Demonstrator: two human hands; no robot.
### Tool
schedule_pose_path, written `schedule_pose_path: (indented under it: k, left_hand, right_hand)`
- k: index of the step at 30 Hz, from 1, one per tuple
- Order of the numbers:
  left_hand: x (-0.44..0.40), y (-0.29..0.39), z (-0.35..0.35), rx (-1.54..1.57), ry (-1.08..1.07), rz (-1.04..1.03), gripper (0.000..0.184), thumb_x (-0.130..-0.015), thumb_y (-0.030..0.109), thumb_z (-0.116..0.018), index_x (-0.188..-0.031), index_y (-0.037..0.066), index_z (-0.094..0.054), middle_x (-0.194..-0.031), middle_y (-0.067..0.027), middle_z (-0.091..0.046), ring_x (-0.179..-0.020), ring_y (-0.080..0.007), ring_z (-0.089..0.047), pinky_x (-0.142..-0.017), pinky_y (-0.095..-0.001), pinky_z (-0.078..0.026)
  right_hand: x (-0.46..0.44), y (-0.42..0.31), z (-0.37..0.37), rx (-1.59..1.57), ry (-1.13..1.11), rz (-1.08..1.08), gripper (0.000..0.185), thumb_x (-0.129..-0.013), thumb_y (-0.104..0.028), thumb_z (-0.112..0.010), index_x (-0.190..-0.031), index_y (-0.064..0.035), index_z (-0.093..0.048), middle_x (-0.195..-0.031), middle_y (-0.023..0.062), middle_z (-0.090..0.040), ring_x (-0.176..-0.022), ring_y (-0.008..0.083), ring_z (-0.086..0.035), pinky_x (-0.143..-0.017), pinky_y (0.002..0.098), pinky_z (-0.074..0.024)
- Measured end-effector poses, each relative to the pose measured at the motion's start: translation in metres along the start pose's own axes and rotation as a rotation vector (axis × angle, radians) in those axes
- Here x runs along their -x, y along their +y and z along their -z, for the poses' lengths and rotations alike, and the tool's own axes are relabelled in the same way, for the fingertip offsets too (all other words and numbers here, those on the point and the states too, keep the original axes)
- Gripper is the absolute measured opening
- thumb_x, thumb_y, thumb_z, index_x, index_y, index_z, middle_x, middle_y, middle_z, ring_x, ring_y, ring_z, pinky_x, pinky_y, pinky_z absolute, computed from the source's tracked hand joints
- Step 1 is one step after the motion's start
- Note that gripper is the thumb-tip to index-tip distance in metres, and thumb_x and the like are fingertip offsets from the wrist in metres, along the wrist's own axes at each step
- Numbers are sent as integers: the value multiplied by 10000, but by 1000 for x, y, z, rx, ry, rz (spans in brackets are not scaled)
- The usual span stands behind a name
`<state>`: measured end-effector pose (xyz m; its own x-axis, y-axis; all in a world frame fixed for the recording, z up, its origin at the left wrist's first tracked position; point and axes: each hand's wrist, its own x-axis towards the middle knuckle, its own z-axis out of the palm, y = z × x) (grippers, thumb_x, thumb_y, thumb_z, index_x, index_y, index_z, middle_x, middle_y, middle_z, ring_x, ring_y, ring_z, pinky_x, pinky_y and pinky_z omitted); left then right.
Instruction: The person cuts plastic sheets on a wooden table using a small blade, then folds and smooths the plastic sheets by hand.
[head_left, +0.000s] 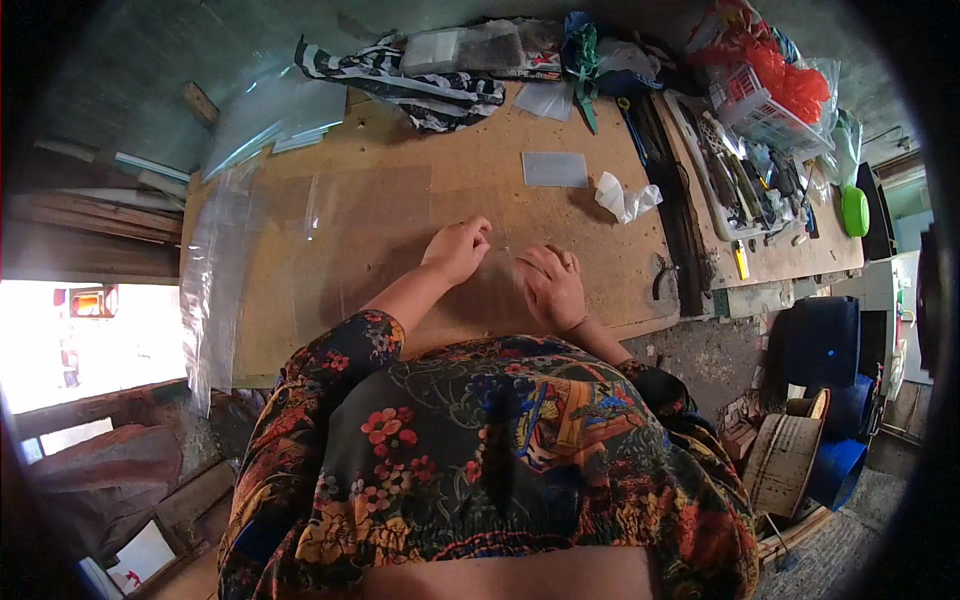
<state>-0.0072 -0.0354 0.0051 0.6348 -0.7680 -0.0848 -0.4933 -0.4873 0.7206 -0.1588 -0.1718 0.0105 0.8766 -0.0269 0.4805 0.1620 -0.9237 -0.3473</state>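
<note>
My left hand (459, 250) is over the middle of the wooden table (620, 270), its fingers curled together at the edge of a clear plastic sheet (370, 200). What its fingertips hold, if anything, is too small to make out. Just to the right, my right hand (550, 287) has its fingers bent and close together, with something thin and clear seeming to lie by them. A small gap separates the two hands. Beyond them lie a small translucent rectangle (555, 169) and a crumpled white tissue (628, 198).
Long clear plastic (212, 280) hangs over the left table edge. Striped cloth (430, 100) and packets lie at the back. To the right are a tray of tools (735, 180), a white basket (765, 110) with red bags, a yellow cutter (741, 260) and blue barrels (822, 340).
</note>
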Motion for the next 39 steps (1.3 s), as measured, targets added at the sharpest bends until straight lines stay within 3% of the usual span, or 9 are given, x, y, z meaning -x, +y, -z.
schedule_pose_path:
  k: [2, 4, 6, 7, 9, 13, 15, 21, 39]
  left_hand:
    - [-1, -1, -4, 2, 6, 1, 231, -769, 101, -559, -993, 61, -520, -789, -102, -626, -749, -284, -602, -670, -385, -470]
    - [1, -1, -7, 7, 8, -1, 234, -770, 108, -564, -995, 66, -518, -811, -106, -624, -745, -286, -603, -662, -387, -472]
    - [4, 3, -3, 41, 80, 37, 205, -770, 134, -567, -967, 84, -540, -984, -95, -587, -865, -276, -581, -725, -400, -458]
    - [7, -2, -4, 42, 78, 34, 205, -770, 134, -567, -967, 84, -540, -984, -95, -587, -865, -276, -581, -725, -400, -458]
    - [14, -12, -4, -319, 251, -268, 247, -743, 144, -600, -986, 117, -567, -1113, -92, -523, -992, -282, -521, -827, -410, -406]
    - [23, -13, -5, -419, 161, -273, 297, -740, 230, -603, -1030, 168, -591, -1206, -83, -455, -1146, -274, -389, -941, -457, -288]
    - [23, -11, -7, -518, 156, -230, 386, -759, 297, -579, -1137, 219, -555, -1268, -97, -396, -1214, -263, -296, -1006, -462, -186]
    - [23, -5, -14, -540, 106, -109, 412, -779, 376, -551, -1164, 231, -540, -1350, -109, -293, -1270, -297, -204, -1019, -507, -105]
    - [27, -2, -12, -562, 57, -54, 440, -806, 402, -509, -1221, 260, -479, -1382, -84, -253, -1291, -284, -179, -1036, -492, -116]
  right_hand:
    - [-5, -6, 2, 50, 5, 38, 293, -680, -112, -570, -972, -88, -571, -1079, 58, -504, -1025, 264, -451, -878, 393, -361]
    - [-14, -8, -1, -28, -236, 10, 329, -752, -129, -556, -1076, -79, -547, -1143, 77, -481, -1082, 265, -426, -896, 418, -339]
    - [-10, -3, -11, 29, -266, -47, 346, -774, -162, -548, -1109, -80, -528, -1187, 79, -463, -1128, 263, -398, -924, 431, -311]
    - [-7, -1, -16, 81, -296, -99, 366, -795, -195, -539, -1142, -81, -509, -1231, 81, -444, -1173, 261, -369, -951, 443, -284]
    - [-1, 5, -18, 84, -312, -105, 382, -807, -222, -530, -1161, -83, -494, -1269, 84, -416, -1209, 263, -332, -973, 447, -255]
    - [2, 9, -13, 80, -354, -134, 403, -830, -286, -501, -1180, -88, -477, -1317, 86, -381, -1255, 266, -291, -998, 490, -218]
    - [2, 14, -12, 91, -356, -142, 402, -829, -288, -502, -1179, -91, -479, -1314, 85, -386, -1253, 269, -295, -999, 493, -220]
    - [2, 19, -9, 95, -340, -165, 387, -829, -281, -504, -1170, -99, -488, -1305, 77, -397, -1246, 273, -308, -993, 501, -233]
    - [2, 19, -8, 97, -342, -145, 375, -825, -280, -515, -1158, -107, -498, -1299, 71, -403, -1244, 266, -313, -994, 501, -228]
